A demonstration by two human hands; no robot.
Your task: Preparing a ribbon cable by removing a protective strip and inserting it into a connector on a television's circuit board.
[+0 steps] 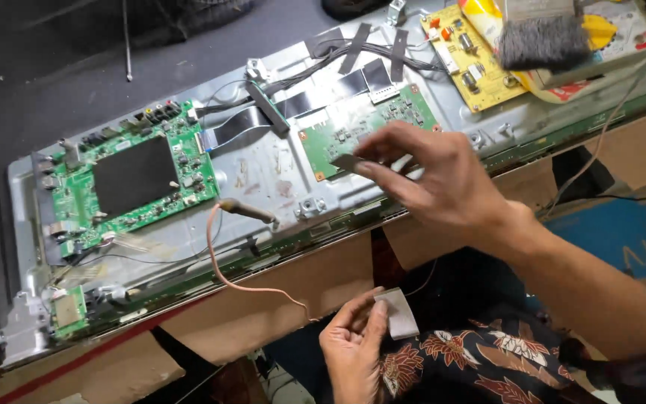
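The right hand [431, 179] pinches a grey strip [347, 161], long axis pointing left over the green board [368, 127]. The left hand [353, 340] grips a grey pad [399, 313].

A small flat grey strip [349, 161], possibly tape, lies level just above the small green circuit board's [368, 129] lower edge. A pale grey folded pad [398, 313] sits tilted well below that board.

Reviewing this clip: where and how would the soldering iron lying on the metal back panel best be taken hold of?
Grip the soldering iron by its dark handle end, where the pink cord enters, coming from above. It lies flat on the metal panel, tip pointing right, so that end is probably safest.
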